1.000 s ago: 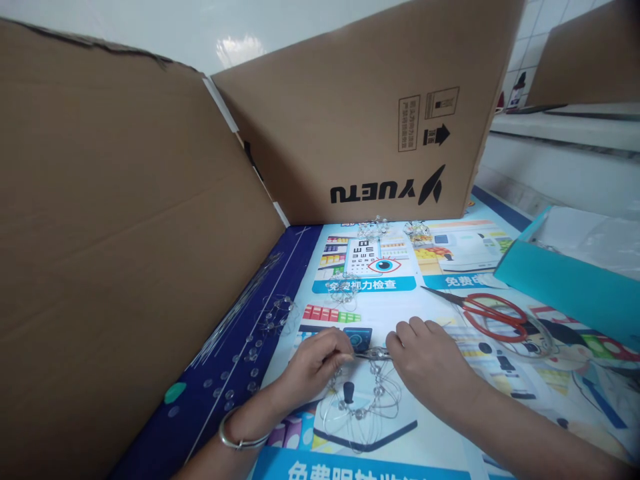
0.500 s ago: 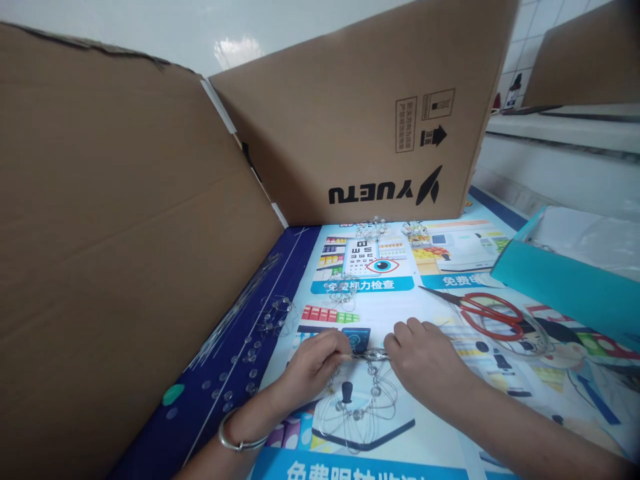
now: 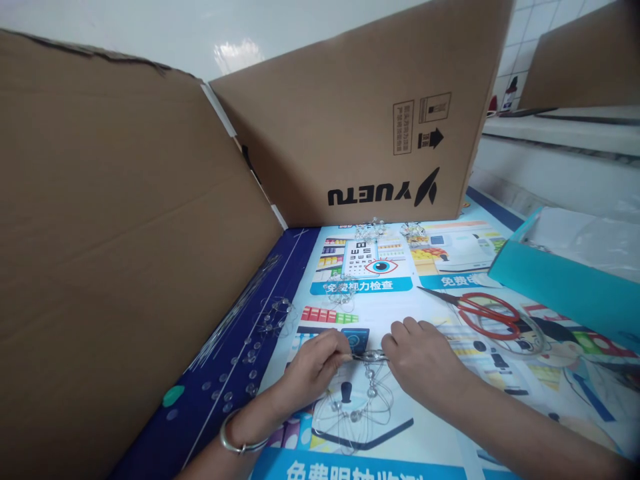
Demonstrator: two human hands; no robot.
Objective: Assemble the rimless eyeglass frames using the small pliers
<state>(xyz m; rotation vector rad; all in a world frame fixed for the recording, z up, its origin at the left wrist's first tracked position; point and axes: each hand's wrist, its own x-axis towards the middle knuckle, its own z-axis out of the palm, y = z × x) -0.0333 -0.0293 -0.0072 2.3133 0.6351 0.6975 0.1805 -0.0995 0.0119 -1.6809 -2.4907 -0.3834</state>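
Between my two hands stretches a beaded wire piece (image 3: 355, 416), a ring of thin silvery wire loops with clear round beads. My left hand (image 3: 320, 360), with a silver bangle on its wrist, pinches the wire at the upper left of the ring. The fingers of my right hand (image 3: 417, 350) are closed on the wire at the upper right. A short twisted stretch of wire shows between the fingertips; the rest of the ring hangs below, over the printed sheet. The fingertips of my right hand are partly hidden behind its knuckles.
Red-handled scissors (image 3: 487, 313) lie right of my hands, over a wire coil (image 3: 535, 337). Loose clear beads (image 3: 251, 373), straight wires (image 3: 233, 313) and more beaded pieces (image 3: 276, 316) lie left and behind. Cardboard panels (image 3: 370, 120) wall the back and left; a teal box (image 3: 565, 287) stands right.
Both hands keep their hold on the wire. The right hand has shifted very slightly left, and the hanging beaded loops have swung a little. The view has moved slightly.
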